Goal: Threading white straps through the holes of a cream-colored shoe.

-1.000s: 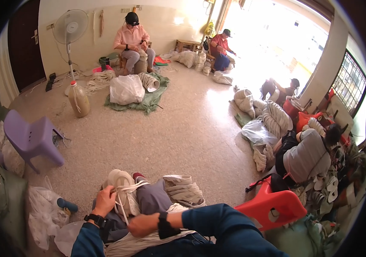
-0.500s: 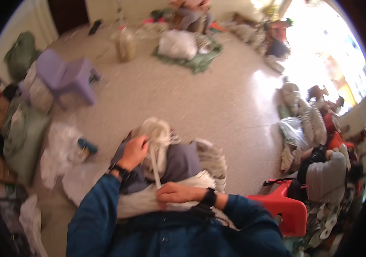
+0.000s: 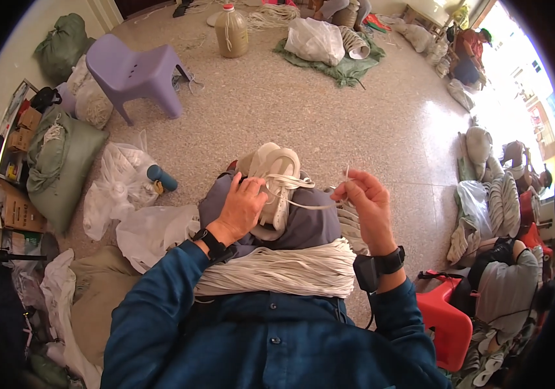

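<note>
A beige shoe [image 3: 281, 211] rests on the person's lap, its white lace [image 3: 314, 207] stretching right. The left hand [image 3: 241, 209] curves over its left side, fingers bent; whether they grip, I cannot tell. The right hand [image 3: 369, 206], raised, pinches the lace between thumb and fingertip. A lace bundle [image 3: 277, 272] lies nearer.

A wide fisheye view is taken from the person's head, angled down and forward; the shoe [image 3: 280, 212] is seen near, the floor [image 3: 238, 104] stretching beyond.
</note>
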The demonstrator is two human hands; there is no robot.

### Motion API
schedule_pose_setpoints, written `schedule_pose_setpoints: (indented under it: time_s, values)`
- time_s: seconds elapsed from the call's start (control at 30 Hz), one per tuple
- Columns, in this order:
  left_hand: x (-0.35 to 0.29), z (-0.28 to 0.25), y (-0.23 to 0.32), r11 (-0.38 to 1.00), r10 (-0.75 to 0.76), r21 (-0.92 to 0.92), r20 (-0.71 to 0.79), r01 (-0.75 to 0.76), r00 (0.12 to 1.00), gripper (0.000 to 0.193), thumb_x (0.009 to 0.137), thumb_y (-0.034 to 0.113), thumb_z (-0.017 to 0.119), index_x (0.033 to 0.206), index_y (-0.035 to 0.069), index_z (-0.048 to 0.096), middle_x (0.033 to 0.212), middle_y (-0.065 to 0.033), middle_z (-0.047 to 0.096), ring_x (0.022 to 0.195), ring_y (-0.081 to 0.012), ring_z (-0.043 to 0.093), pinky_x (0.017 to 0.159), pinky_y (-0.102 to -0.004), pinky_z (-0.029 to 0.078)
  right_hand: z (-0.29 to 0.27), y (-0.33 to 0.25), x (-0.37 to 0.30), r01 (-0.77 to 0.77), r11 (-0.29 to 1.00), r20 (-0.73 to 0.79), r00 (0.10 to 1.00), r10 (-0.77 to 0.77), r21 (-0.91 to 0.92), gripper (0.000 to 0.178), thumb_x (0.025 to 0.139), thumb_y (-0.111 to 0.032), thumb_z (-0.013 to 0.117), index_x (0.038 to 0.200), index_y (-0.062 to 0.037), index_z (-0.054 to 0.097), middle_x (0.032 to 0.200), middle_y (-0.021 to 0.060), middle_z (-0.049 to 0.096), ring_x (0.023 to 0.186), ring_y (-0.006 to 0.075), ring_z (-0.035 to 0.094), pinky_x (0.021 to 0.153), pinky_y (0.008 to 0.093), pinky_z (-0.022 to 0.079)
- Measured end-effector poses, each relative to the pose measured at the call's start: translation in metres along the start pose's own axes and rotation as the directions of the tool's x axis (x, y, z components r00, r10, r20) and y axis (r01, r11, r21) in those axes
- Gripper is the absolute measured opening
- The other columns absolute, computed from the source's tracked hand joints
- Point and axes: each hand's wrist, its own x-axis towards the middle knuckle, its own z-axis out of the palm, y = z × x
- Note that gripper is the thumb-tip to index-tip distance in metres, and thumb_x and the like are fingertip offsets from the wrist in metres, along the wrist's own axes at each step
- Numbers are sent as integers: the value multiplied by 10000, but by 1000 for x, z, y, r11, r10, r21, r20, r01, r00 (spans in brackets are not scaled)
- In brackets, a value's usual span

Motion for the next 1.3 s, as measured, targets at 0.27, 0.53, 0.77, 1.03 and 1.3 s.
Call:
schedule_pose_setpoints:
  time_s: [0.27, 0.53, 0.77, 1.03, 1.3]
  values:
    - [-1, -45, 38, 894, -134, -434, -34, 106, 990, 106, 861, 21, 655, 954, 36, 606, 819, -118, 642, 779, -312, 653, 806, -423, 501, 64, 52, -1, -111, 993, 268, 956, 117, -37, 96, 996, -60, 575, 1054, 6, 612, 950, 65, 701, 750, 95, 657, 669, 223, 526]
    - [-14, -102, 45, 782, -382, -572, -125, 248, 916, 146, 860, -59, 660, 981, 21, 644, 817, -87, 635, 698, -182, 614, 621, -281, 482, 102, 48, -5, -67, 993, 409, 907, 100, -95, 107, 983, -42, 575, 1070, 16, 594, 876, 58, 671, 701, 79, 632, 629, 230, 504]
    - [-24, -139, 42, 770, -440, -587, -204, 251, 875, 150, 851, -74, 682, 970, 14, 661, 840, -84, 636, 708, -193, 639, 633, -289, 509, 119, 16, -16, -24, 993, 478, 875, 77, -117, 124, 989, -68, 586, 1083, 12, 599, 880, 50, 678, 704, 70, 617, 623, 221, 493]
    - [-28, -159, 50, 793, -364, -581, -215, 181, 906, 143, 853, -67, 690, 969, 16, 677, 845, -78, 656, 704, -159, 616, 655, -268, 488, 139, -16, -25, 112, 988, 481, 876, -45, -111, 119, 971, -51, 610, 1077, 3, 620, 847, 41, 669, 681, 69, 602, 591, 229, 481]
    - [-25, -167, 59, 586, -465, -732, 47, 347, 884, 249, 1009, 36, 517, 1256, 6, 525, 851, -106, 694, 681, -163, 646, 647, -273, 523, 134, -13, -27, 302, 915, 481, 865, -146, -266, 86, 933, -32, 636, 1013, -1, 641, 773, 96, 654, 659, 138, 635, 575, 280, 480]
